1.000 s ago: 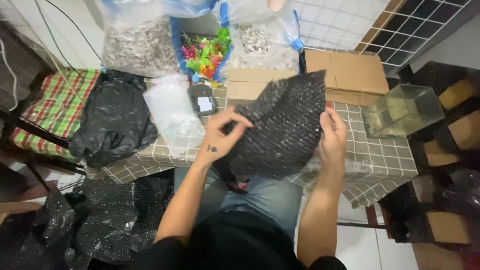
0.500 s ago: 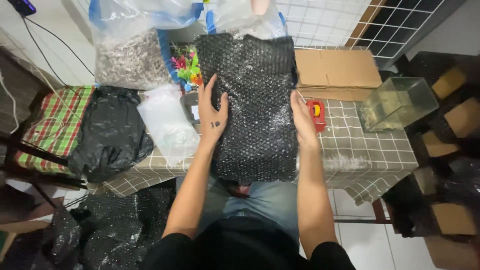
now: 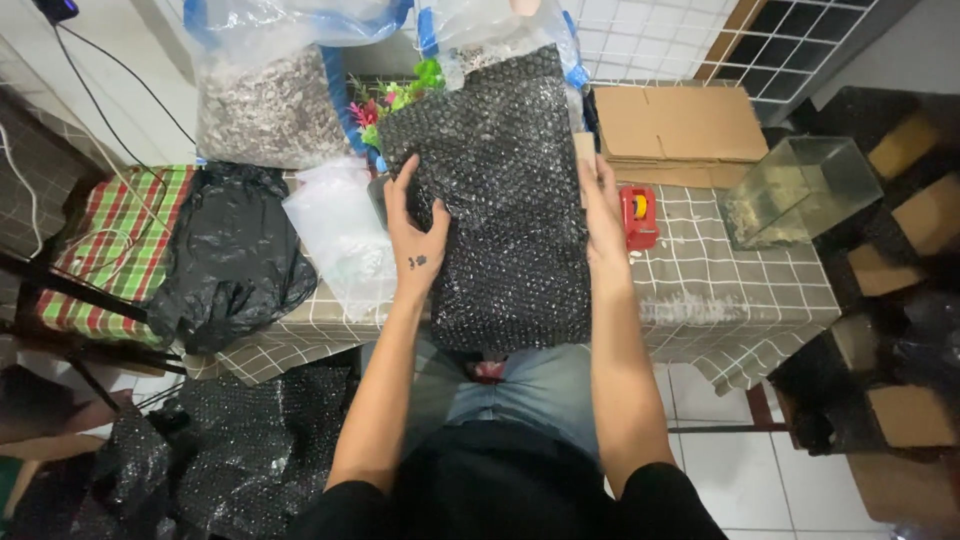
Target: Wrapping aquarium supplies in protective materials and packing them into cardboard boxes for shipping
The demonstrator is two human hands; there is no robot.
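Flattened out now, the black bubble wrap sheet point(image 3: 505, 200) lies spread lengthwise on the checked tablecloth point(image 3: 740, 280), where a second ago it was held up crumpled between both hands. It reaches from the table's near edge, overhanging toward the person's lap, up to the bags at the back. Left hand point(image 3: 415, 240) presses on the sheet's left edge, fingers spread and flat, thumb angled onto the wrap, gripping nothing. Right hand point(image 3: 603, 215) lies along the right edge, fingers straight and together; whether they curl under the edge, I cannot tell. Just left of the sheet sits a clear plastic bag point(image 3: 340, 235), and beyond it a crumpled black plastic bag point(image 3: 235, 255). Behind, two big clear bags of gravel point(image 3: 265, 105) flank some colourful plastic plants point(image 3: 385, 100). Right of the sheet, a red tape dispenser point(image 3: 638, 215), flat cardboard point(image 3: 685, 125) and a small glass tank point(image 3: 800, 190), well apart from the hands.
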